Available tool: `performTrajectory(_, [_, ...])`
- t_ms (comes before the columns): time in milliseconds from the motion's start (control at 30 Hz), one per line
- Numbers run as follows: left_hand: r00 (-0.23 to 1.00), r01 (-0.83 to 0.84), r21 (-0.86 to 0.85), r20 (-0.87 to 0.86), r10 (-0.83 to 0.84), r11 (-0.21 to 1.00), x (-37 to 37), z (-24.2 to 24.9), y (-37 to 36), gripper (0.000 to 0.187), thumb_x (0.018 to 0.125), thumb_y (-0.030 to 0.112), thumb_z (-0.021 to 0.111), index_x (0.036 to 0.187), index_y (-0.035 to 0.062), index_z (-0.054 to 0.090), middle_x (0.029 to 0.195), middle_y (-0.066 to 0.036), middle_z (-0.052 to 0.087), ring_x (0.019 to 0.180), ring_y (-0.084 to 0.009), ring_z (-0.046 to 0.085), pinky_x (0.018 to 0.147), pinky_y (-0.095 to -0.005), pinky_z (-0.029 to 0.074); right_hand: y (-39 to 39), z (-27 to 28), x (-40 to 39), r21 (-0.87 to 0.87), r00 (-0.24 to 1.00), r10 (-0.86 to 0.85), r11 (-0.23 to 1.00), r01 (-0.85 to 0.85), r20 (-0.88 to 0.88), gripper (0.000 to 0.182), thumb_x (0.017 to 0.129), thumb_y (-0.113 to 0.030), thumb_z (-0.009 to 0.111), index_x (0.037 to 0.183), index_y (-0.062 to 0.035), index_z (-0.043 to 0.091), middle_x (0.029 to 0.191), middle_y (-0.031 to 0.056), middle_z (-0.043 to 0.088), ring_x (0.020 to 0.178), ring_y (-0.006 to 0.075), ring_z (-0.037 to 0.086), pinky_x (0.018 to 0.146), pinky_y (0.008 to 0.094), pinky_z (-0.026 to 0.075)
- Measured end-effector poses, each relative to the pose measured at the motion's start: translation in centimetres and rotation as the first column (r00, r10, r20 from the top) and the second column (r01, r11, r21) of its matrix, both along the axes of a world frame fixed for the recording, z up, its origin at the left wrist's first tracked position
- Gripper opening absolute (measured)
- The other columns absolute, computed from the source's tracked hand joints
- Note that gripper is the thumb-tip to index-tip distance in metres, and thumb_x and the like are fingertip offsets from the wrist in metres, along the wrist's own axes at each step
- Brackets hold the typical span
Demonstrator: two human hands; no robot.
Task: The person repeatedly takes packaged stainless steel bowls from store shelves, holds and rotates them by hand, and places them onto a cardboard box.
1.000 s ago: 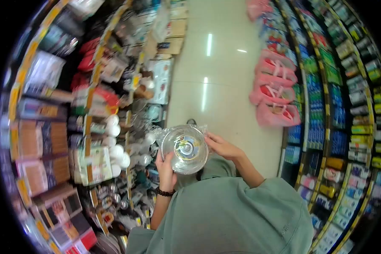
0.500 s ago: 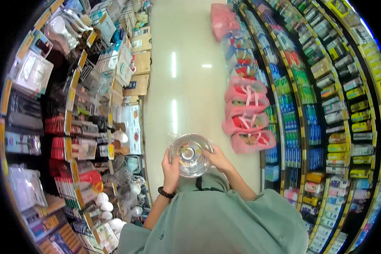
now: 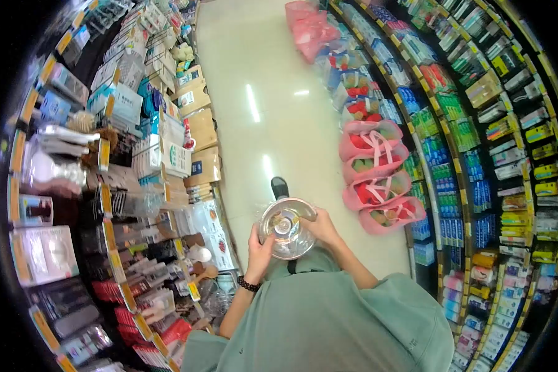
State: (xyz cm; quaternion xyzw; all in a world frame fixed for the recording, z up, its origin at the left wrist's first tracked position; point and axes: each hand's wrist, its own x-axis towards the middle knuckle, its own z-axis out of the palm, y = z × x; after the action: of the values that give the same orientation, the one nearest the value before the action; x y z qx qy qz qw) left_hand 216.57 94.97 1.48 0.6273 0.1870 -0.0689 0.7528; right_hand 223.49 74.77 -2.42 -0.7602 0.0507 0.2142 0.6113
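Observation:
A round, shiny, transparent-looking bowl or lid (image 3: 287,228) in clear wrapping is held in front of my body at waist height. My left hand (image 3: 261,249) grips its left edge, with the thumb over the surface; a dark beaded bracelet is on that wrist. On the opposite side my right hand (image 3: 320,226) holds the upper right edge, fingers partly hidden behind it. A dark shoe (image 3: 279,187) shows just beyond the bowl.
Shelves of packaged household goods (image 3: 130,102) line the left side, with wooden boards (image 3: 199,129) at the aisle edge. Pink bags (image 3: 372,139) stand on the pale floor (image 3: 260,68) along the right shelves (image 3: 440,161), which hold many small packages.
The view has shifted along the aisle and tilted slightly. A shoe now shows beyond the bowl. Both hands still hold the bowl, and my left thumb lies further over its surface.

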Motion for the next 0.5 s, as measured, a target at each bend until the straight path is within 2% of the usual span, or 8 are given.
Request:
performTrajectory(67, [0.998, 0.005, -0.002, -0.066, -0.005, 1.0, 3.7, -0.3, 1.1, 0.036, 0.093, 0.002, 0.063, 0.126, -0.0017, 0.051, 0.117, -0.01, 0.061, 0.111, -0.0182, 0.058, 0.096, -0.0308, 0.047, 0.7, -1.4, 3.8, -0.009, 0.997, 0.001, 1.0, -0.002, -0.078, 0.034, 0.086, -0.003, 0.072, 0.119, 0.0047, 0.067, 0.106, 0.0104, 0.073, 0.096, 0.0141, 0.066, 0.085, 0.0307, 0.054])
performTrajectory(167, [0.996, 0.072, 0.084, 0.046, -0.076, 0.994, 10.7, -1.9, 3.3, 0.039, 0.091, 0.002, 0.066, 0.127, 0.0002, 0.05, 0.116, -0.01, 0.061, 0.107, -0.0167, 0.058, 0.092, -0.0305, 0.048, 2.7, -1.6, 10.9, 0.036, 0.999, -0.022, 0.999, 0.023, -0.036, 0.034, 0.084, -0.01, 0.073, 0.115, 0.0037, 0.069, 0.098, 0.0149, 0.075, 0.088, 0.0187, 0.07, 0.081, 0.0348, 0.056])
performTrajectory(200, [0.987, 0.161, 0.151, -0.018, -0.16, 0.975, 13.3, -1.2, 4.6, 0.048, 0.092, 0.003, 0.069, 0.134, 0.0011, 0.046, 0.128, -0.011, 0.06, 0.115, -0.0165, 0.056, 0.099, -0.0317, 0.046, 3.4, -1.8, 13.6, 0.059, 1.0, 0.007, 0.998, -0.006, -0.013, 0.034, 0.084, -0.011, 0.074, 0.114, 0.004, 0.069, 0.097, 0.0154, 0.075, 0.088, 0.0191, 0.071, 0.081, 0.0351, 0.056])
performTrajectory(233, [0.986, 0.166, 0.154, -0.048, -0.16, 0.974, 16.1, -0.4, 5.7, 0.048, 0.092, 0.003, 0.068, 0.135, 0.001, 0.046, 0.128, -0.011, 0.06, 0.115, -0.0166, 0.056, 0.099, -0.032, 0.046, 4.1, -2.1, 16.6, 0.08, 0.999, 0.036, 0.996, -0.037, 0.014, 0.034, 0.083, -0.011, 0.074, 0.113, 0.0043, 0.069, 0.097, 0.0158, 0.075, 0.088, 0.0194, 0.071, 0.08, 0.0353, 0.056])
performTrajectory(300, [0.984, 0.164, 0.151, -0.096, -0.15, 0.975, 21.5, 1.3, 6.9, 0.049, 0.092, 0.003, 0.068, 0.135, 0.0007, 0.046, 0.128, -0.01, 0.06, 0.116, -0.0168, 0.056, 0.1, -0.0325, 0.045, 5.6, -2.4, 22.8, 0.105, 0.995, 0.077, 0.991, -0.083, 0.066, 0.033, 0.083, -0.011, 0.074, 0.113, 0.0043, 0.069, 0.095, 0.0166, 0.075, 0.087, 0.0204, 0.071, 0.079, 0.0359, 0.056])
performTrajectory(367, [0.996, 0.085, 0.146, -0.03, -0.082, 0.986, 26.9, 2.5, 7.8, 0.048, 0.093, 0.004, 0.066, 0.137, -0.0012, 0.047, 0.127, -0.011, 0.062, 0.115, -0.0178, 0.058, 0.099, -0.0324, 0.047, 7.4, -3.0, 28.5, 0.118, 0.99, 0.092, 0.988, -0.104, 0.106, 0.033, 0.083, -0.011, 0.074, 0.112, 0.0038, 0.07, 0.093, 0.0173, 0.075, 0.086, 0.0216, 0.071, 0.078, 0.0364, 0.056])
performTrajectory(467, [0.995, 0.018, 0.204, 0.094, -0.038, 0.979, 34.4, 2.5, 9.0, 0.047, 0.093, 0.005, 0.064, 0.137, -0.0058, 0.05, 0.123, -0.014, 0.065, 0.113, -0.0199, 0.061, 0.096, -0.0326, 0.049, 9.0, 0.7, 37.0, -0.005, 0.975, 0.196, 0.981, -0.196, 0.108, 0.031, 0.083, -0.011, 0.073, 0.111, 0.0035, 0.07, 0.092, 0.0208, 0.074, 0.085, 0.0294, 0.073, 0.077, 0.04, 0.056])
performTrajectory(500, [0.996, 0.012, 0.232, 0.078, -0.031, 0.973, 36.3, 2.7, 9.4, 0.046, 0.093, 0.004, 0.064, 0.136, -0.006, 0.05, 0.123, -0.014, 0.066, 0.112, -0.0202, 0.062, 0.096, -0.0328, 0.049, 9.4, 1.6, 39.0, -0.042, 0.968, 0.204, 0.979, -0.2, 0.145, 0.03, 0.083, -0.011, 0.072, 0.11, 0.0029, 0.07, 0.092, 0.0224, 0.073, 0.085, 0.0324, 0.072, 0.076, 0.0412, 0.056])
